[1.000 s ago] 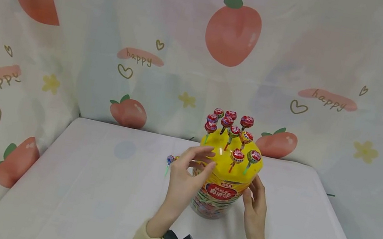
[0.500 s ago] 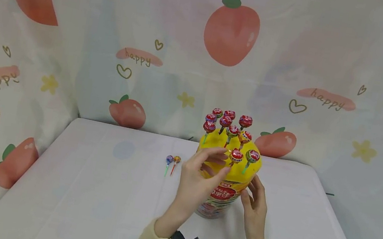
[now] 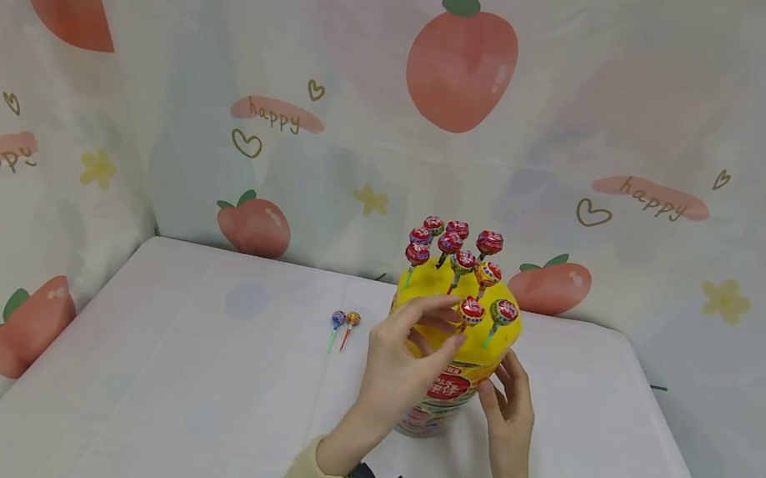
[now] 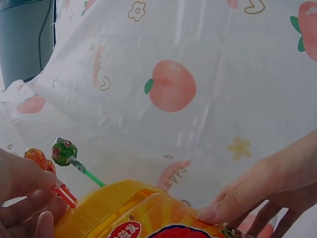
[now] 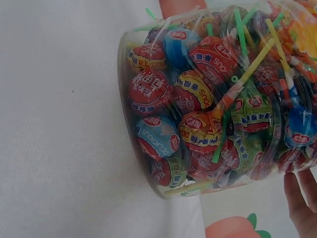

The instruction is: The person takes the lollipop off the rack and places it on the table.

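Right hand (image 3: 512,409) clamped on the jar (image 3: 451,387), which stands a bit right of middle on the table (image 3: 215,380). Left hand (image 3: 400,364) curled at the front lollipop (image 3: 471,312); can't tell if the pinch is closed. Ten lollipops (image 3: 449,242) up in the yellow lid (image 3: 478,352), that one included. Two loose lollipops (image 3: 338,318) left of jar, toward table's far edge. Reads as two out, ten left. Vs a second ago: left hand shifted right to that lollipop, uncovering the loose pair.

I saw that the jar (image 3: 430,421) was clear, glossy plastic, and its yellow lid (image 3: 474,352) was smooth, shiny plastic. The lollipop wrappers (image 3: 471,312) were shiny too; the white tablecloth (image 3: 178,374) looked matt.
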{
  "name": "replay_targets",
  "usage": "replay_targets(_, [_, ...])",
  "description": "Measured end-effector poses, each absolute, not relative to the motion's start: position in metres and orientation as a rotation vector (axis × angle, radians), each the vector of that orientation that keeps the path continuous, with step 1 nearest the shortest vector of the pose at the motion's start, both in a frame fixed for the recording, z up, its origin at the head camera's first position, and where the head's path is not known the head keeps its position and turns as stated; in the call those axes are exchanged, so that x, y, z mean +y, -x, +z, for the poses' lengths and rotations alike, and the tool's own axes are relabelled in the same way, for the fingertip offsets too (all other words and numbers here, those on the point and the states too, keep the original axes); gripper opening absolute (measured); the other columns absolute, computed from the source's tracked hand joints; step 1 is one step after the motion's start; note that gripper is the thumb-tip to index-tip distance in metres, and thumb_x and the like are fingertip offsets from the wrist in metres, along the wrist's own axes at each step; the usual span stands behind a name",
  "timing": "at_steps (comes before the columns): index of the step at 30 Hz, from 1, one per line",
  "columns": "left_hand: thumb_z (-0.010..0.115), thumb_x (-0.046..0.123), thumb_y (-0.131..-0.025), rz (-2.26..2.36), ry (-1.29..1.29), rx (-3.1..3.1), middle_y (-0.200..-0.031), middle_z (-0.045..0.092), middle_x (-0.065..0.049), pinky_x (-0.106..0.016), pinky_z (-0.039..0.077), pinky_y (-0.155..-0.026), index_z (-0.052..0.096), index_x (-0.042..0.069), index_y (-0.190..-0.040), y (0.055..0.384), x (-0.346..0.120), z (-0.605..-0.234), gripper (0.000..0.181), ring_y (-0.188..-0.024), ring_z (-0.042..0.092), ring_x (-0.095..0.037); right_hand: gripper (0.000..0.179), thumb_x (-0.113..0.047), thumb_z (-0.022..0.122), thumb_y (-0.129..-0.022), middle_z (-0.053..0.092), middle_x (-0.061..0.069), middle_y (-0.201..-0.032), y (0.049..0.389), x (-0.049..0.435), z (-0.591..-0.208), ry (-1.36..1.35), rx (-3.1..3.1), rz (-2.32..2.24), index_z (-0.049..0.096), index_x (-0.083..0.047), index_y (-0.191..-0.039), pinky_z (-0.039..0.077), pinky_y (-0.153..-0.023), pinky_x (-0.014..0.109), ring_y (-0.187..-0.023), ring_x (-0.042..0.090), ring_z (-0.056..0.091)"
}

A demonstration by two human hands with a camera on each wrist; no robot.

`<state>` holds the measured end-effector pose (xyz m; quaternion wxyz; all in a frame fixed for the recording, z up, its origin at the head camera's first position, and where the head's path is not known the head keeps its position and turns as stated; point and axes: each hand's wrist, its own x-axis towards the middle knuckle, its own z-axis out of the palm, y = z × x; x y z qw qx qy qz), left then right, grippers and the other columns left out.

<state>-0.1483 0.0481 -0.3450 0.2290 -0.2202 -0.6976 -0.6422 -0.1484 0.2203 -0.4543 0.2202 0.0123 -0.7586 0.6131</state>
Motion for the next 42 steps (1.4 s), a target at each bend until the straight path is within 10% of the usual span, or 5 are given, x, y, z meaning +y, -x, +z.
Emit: replay_targets(42, [0.069,0.008,-0.086,-1.881,0.605,-1.822,-0.096,0.07,-0.013,-0.022,0.055,-0.071,0.064,0.006,-0.116,0.1527,0.0484,-0.3385,0.03,-0.083,0.065,-0.022,0.054,-0.005,0.052,-0.096,0.045,-0.015,-0.139,0.1481,0.2203,-0.4534,-0.014,-2.107,1.719,0.037,-0.015,-0.147,0.039,-0.095,0.005,-0.123,0.002,0.045])
